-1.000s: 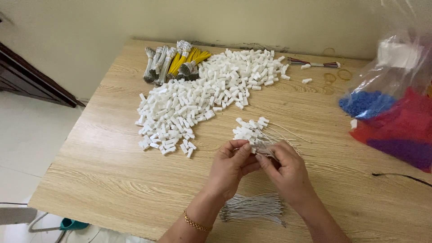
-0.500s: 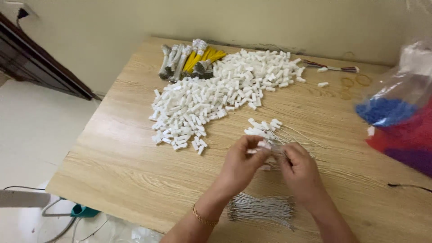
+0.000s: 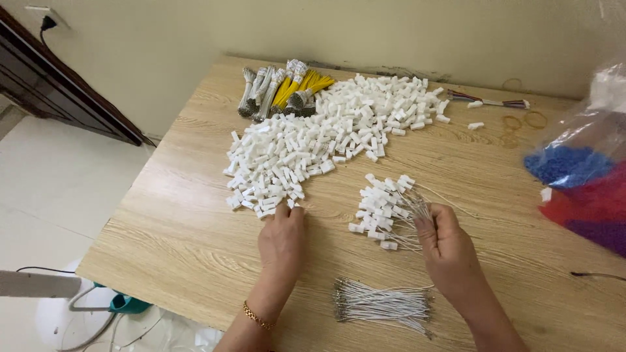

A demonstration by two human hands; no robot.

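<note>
Pale wood makes up the big tabletop (image 3: pixel 182 261), set against a cream wall, and a person leans over it with both hands low in the middle. Their left hand (image 3: pixel 282 240) lies palm down, fingers stretched out and loosely open, the tips just touching the near edge of the big heap of small white plastic plugs (image 3: pixel 313 146); it holds nothing that I can see. Their right hand (image 3: pixel 448 251) is tipped up on its side, thumb and fingers pinched shut on the thin white wires of a small bunch of wired white plugs (image 3: pixel 386 208), which rests on the table just beside that hand. These bits look very light and hard, and smooth enough to slip, so I think one plug is best picked up by its two flat sides. The wires look soft and bendy and could tangle, so holding them close to the plug seems safest. Near the wrists lies a flat bundle of loose thin white wires (image 3: pixel 383 305). Farther off, by the wall, are tied bundles of grey and yellow wires (image 3: pixel 282 91), some tan rubber bands (image 3: pixel 525 121), and a clear plastic bag with blue, red and purple bits (image 3: pixel 580 182) at the right edge.
</note>
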